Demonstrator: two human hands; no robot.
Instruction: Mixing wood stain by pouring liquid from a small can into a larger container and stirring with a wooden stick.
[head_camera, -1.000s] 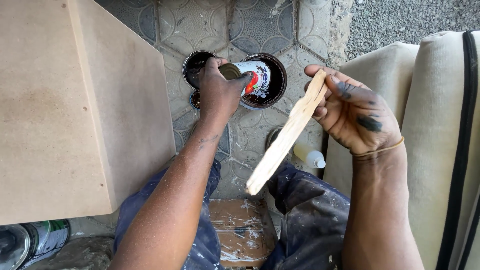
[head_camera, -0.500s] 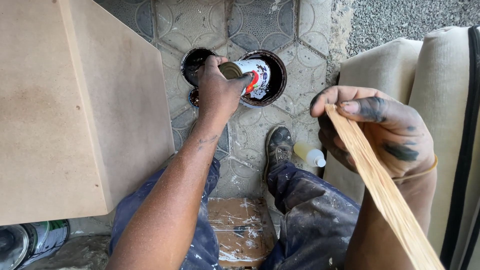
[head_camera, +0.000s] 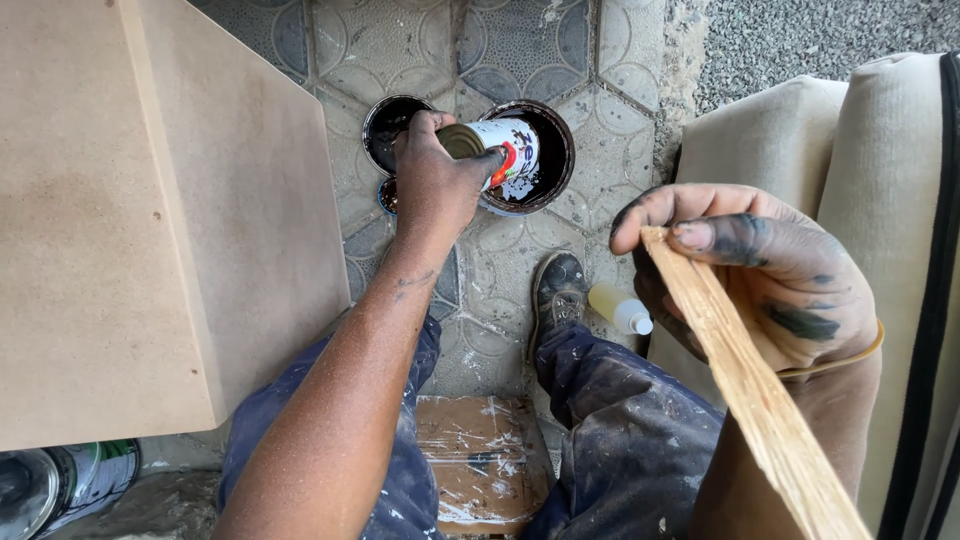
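Left hand (head_camera: 435, 185) grips a tilted can (head_camera: 495, 150) over a dark tin (head_camera: 545, 150), upper centre; right hand (head_camera: 760, 275) pinches a stick (head_camera: 750, 385), lower right. Tipping further could splash the tiles (head_camera: 520, 50).

The floor (head_camera: 420, 45) is paved with grey hexagonal tiles bearing a raised curved pattern, worn and paint-stained. Beyond their edge at top right lies loose grey gravel (head_camera: 800, 40). A large plain fibreboard box (head_camera: 130, 220) stands on the left. Beige cushions (head_camera: 880, 150) with dark piping stand along the right. Even daylight falls across everything, with soft shadows.
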